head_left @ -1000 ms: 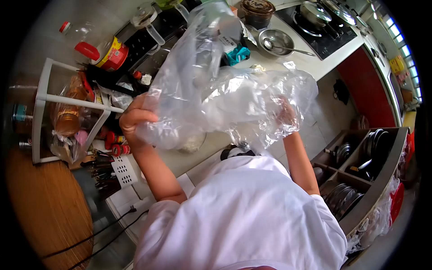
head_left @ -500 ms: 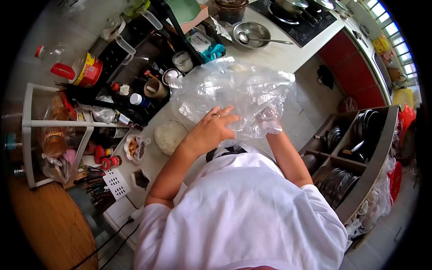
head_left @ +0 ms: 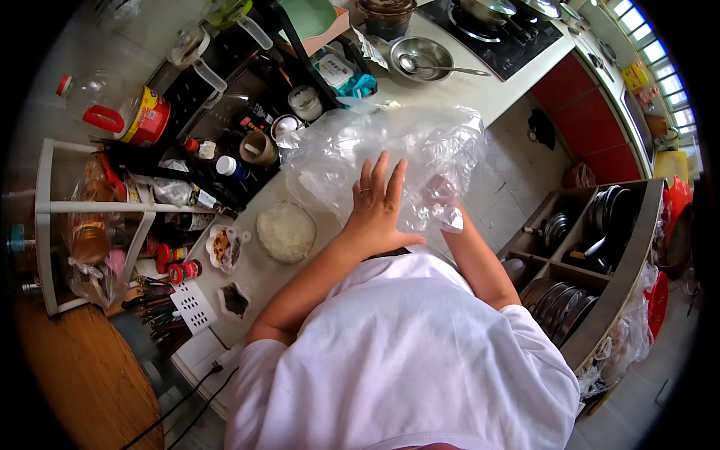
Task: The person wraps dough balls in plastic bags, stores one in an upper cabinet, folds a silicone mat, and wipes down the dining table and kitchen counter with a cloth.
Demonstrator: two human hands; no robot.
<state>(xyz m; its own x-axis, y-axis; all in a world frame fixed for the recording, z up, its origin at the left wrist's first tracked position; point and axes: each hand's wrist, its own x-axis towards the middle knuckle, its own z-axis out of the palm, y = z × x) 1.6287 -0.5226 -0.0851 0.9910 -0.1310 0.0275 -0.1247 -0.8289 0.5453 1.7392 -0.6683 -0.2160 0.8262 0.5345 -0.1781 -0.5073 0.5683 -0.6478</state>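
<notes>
A large crumpled clear plastic bag (head_left: 337,146) spreads over the counter in front of my body. My left hand (head_left: 375,202) lies against its near side with fingers spread, a ring on one finger. My right hand (head_left: 444,196) is behind or inside the plastic at the bag's right part; its fingers are blurred by the film, so their pose is hard to make out. Just left of the bag, a round dish of white, shredded-looking food (head_left: 286,232) sits on the counter.
A metal bowl with a ladle (head_left: 421,58) stands beyond the bag, near the black stove (head_left: 517,56). Bottles and jars fill a black rack (head_left: 259,180) at the left. An open drawer of lids (head_left: 574,274) juts out at the right. Two small dishes are at the left.
My left hand let go of the bag's left side and moved right onto it, fingers now spreading wider. The bag came down from its raised position, uncovering the white food and jars.
</notes>
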